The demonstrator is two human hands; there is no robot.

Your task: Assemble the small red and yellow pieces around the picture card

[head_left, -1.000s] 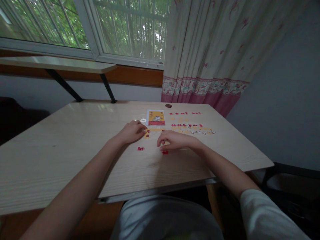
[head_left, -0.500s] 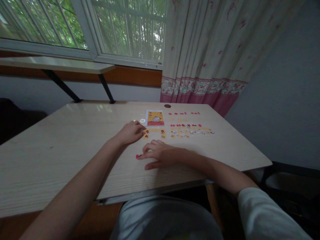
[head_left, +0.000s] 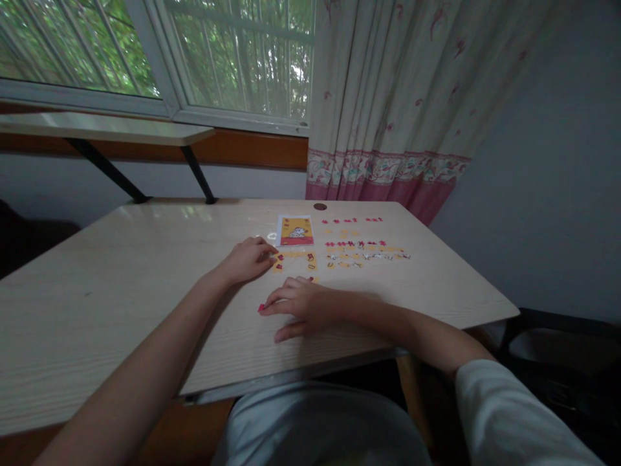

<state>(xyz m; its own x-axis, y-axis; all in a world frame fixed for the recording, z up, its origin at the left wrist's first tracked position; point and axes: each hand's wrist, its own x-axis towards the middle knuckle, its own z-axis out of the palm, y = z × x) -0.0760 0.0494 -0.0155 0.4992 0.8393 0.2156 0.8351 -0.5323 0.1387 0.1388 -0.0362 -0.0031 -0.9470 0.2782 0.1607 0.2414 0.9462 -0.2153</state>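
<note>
A partly joined strip of yellow and red puzzle pieces lies on the pale wooden table. My left hand rests at its left end, fingers curled onto the edge pieces. My right hand lies flat on the table nearer me, fingers stretched out to the left, fingertips touching a small red piece. A yellow reference card with a white animal sits just beyond the strip.
Rows of loose red, yellow and white pieces spread to the right of the card. A round cable hole is at the table's far edge. Behind are a window, a wall shelf and a flowered curtain.
My right hand has left the strip, come towards me and to the left, and now lies flat on a red piece. My left hand has stayed put. The view shifted slightly.
</note>
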